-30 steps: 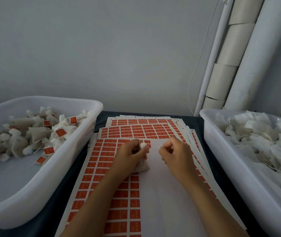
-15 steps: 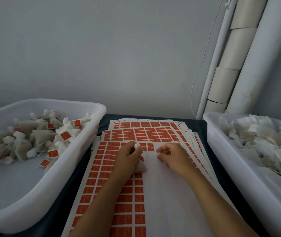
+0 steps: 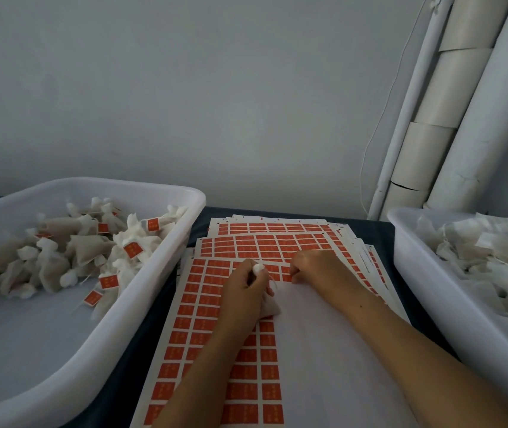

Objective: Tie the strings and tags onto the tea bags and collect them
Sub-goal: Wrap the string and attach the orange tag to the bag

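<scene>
The right hand (image 3: 314, 268), raised and pinching a string a second ago, has dropped onto the top sticker sheet (image 3: 215, 319), its curled fingertips pressing an orange tag (image 3: 286, 278). The left hand (image 3: 246, 296) grips a white tea bag (image 3: 269, 305) above the same sheet, between two white bins (image 3: 169, 273).
</scene>
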A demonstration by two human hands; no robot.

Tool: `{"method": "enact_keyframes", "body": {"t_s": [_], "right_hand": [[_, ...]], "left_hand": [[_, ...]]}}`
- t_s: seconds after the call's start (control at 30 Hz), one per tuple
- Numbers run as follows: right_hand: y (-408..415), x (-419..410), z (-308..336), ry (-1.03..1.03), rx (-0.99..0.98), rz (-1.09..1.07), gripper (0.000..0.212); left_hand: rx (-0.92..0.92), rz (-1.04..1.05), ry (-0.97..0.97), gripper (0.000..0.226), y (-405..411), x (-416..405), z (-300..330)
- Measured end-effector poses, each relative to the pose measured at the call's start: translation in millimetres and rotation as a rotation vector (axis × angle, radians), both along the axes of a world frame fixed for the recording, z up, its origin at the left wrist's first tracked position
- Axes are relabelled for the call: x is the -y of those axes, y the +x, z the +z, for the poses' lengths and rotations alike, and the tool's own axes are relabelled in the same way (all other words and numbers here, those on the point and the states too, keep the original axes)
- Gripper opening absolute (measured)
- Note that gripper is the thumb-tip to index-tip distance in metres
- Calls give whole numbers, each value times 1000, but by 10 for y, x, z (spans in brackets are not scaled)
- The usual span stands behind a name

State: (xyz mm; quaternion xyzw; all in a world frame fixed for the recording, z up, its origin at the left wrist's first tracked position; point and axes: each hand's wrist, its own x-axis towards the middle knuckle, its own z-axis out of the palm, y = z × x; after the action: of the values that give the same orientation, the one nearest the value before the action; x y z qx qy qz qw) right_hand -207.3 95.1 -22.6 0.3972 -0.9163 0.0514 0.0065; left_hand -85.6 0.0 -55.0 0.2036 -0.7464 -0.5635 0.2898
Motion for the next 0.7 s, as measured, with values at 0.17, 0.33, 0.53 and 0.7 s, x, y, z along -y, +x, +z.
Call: {"method": "enact_keyframes", "body": {"t_s": [0.17, 0.33, 0.53, 0.7], "right_hand": [[60, -169, -172, -101, -267, 162, 24], [57, -164, -218, -106, -301, 195, 33], [-31, -157, -200, -87, -276, 181, 24], [-26, -164, -217, -93, -316, 200, 23]], "left_hand": [[-7, 12, 3, 21, -23, -12, -1], [-2, 9, -5, 20, -15, -24, -9], [12, 9, -6, 18, -6, -14, -9], [8, 6, 5, 17, -9, -27, -1]]}}
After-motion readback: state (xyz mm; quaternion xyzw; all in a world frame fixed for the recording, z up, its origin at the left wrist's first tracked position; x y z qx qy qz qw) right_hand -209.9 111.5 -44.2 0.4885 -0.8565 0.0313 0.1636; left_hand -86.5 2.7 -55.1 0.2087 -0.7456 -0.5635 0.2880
